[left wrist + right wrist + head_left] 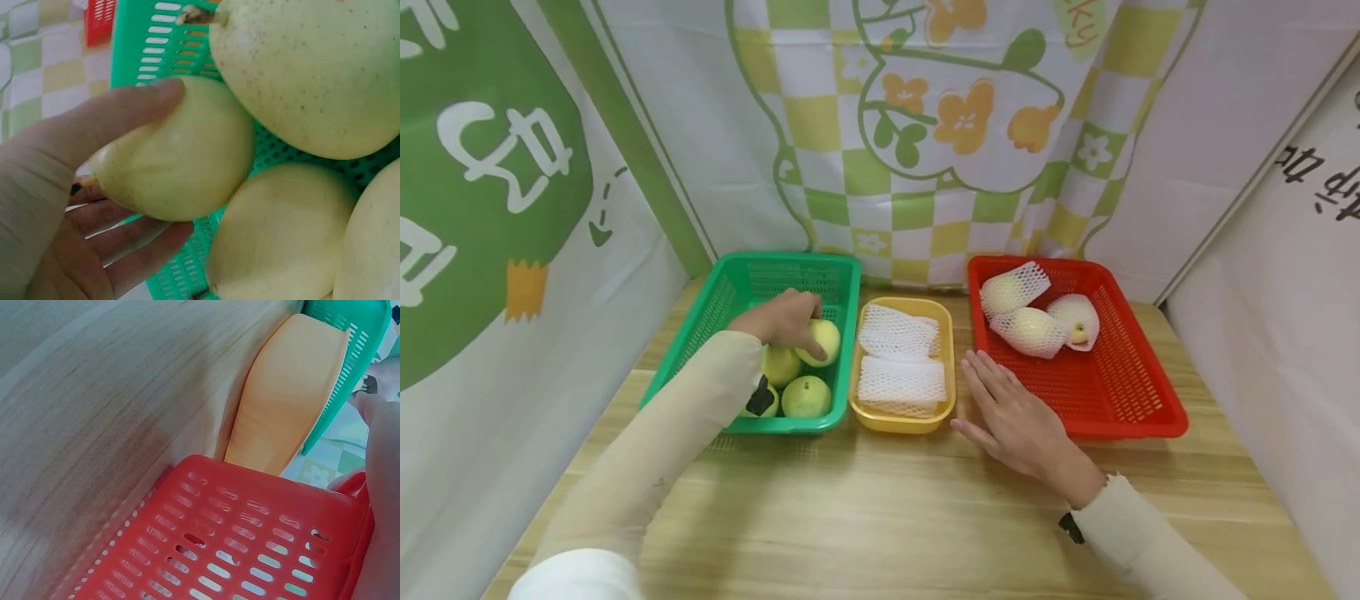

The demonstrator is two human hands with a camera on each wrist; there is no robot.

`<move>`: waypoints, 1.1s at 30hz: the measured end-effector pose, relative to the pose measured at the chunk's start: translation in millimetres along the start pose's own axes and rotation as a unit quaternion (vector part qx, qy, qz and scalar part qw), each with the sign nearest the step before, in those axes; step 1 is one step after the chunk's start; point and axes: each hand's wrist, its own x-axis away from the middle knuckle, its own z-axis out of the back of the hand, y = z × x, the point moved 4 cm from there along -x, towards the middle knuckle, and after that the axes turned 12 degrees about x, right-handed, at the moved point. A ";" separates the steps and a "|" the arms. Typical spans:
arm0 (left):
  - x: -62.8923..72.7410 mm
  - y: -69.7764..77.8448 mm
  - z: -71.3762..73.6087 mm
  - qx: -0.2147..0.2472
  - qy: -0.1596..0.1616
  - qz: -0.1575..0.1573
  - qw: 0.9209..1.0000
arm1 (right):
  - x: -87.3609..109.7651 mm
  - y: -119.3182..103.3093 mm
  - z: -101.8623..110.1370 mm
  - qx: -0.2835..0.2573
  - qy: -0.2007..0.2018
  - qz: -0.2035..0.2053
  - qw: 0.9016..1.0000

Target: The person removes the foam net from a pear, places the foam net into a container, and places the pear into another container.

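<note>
In the head view my left hand [781, 318] reaches into the green basket [847, 287] and grips a pale green-yellow pear [824, 343]. The left wrist view has the thumb on one side of this pear [181, 153] and fingers on the other, its stem towards the palm. Several more pears, among them one pear [807, 397] at the near right corner, lie in the basket, partly hidden by the arm. My right hand [1018, 421] holds nothing; its fingers extend beside the near left side of the red basket [1120, 408].
Between the baskets stands a yellow tub [902, 423] with white foam net sleeves [901, 379] in two stacks. The red basket contains three net-wrapped pears, one wrapped pear [1033, 331] in front. Printed curtains [917, 225] close off the back and sides of the wooden table [880, 517].
</note>
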 end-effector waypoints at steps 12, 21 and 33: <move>-13.0 7.1 -11.1 -0.038 -0.038 0.034 0.998 | 0.5 2.6 0.0 0.002 -0.001 -0.002 1.000; -17.2 -4.9 -16.0 -0.034 -0.049 0.050 0.997 | 1.0 2.4 -0.2 0.001 0.001 0.003 1.000; 12.4 17.5 -1.3 -0.080 -0.035 0.002 0.996 | 0.4 1.9 -0.8 0.008 0.009 0.011 1.000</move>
